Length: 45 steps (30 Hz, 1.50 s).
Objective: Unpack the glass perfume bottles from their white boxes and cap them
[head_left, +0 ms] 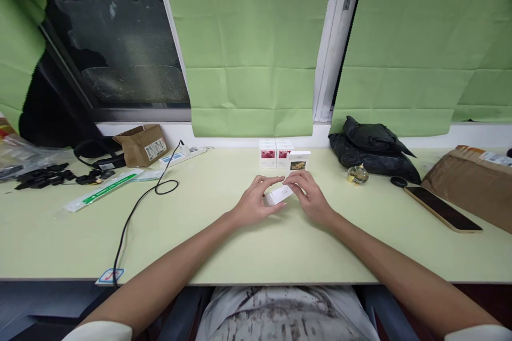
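White box [278, 195], centre of frame.
I see the left hand [253, 203] half-curled around it, the right hand [314, 200] with fingers pinching its upper end.

Small box [276, 196] between hands [252, 203], boxes [283, 155] behind, carton [141, 147] and cable [138, 203] left on table [260, 261], phone [443, 209] right.

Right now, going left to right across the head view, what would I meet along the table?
Clear plastic bag, cardboard box, left hand, right hand, shiny gold-and-clear object, phone.
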Each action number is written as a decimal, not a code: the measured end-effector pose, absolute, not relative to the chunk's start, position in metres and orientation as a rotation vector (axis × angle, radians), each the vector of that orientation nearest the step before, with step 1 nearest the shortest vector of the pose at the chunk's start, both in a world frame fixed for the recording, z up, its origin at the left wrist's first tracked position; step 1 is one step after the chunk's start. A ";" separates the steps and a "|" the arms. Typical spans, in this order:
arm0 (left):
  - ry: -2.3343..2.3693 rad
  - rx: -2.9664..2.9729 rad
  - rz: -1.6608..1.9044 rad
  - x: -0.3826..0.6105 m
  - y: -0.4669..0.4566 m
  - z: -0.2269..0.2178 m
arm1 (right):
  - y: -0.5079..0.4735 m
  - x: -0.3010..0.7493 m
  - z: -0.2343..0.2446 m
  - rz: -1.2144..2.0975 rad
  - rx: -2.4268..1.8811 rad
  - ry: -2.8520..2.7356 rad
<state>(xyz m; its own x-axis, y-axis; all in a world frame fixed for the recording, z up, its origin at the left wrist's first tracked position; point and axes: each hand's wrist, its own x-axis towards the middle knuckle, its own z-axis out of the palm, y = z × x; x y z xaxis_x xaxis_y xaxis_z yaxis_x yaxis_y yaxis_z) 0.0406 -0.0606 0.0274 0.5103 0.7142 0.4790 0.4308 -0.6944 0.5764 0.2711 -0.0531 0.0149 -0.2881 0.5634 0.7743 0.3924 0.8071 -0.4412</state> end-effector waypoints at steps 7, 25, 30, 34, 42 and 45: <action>0.866 2.333 0.831 0.036 -0.052 0.026 | -0.052 0.272 0.015 0.186 -0.727 -1.927; 0.885 2.308 0.835 0.031 -0.042 0.012 | -0.061 0.270 0.021 0.476 -0.743 -1.881; 0.923 2.290 0.857 0.033 -0.043 0.009 | -0.056 0.270 0.017 0.632 -0.737 -1.828; 0.939 2.311 0.862 0.034 -0.044 0.008 | -0.048 0.270 0.009 0.810 -0.761 -1.785; 0.915 2.401 0.874 0.036 -0.047 0.011 | -0.044 0.269 -0.002 1.145 -0.892 -1.606; 0.902 2.433 0.856 0.037 -0.048 0.012 | -0.045 0.268 -0.002 1.183 -0.874 -1.603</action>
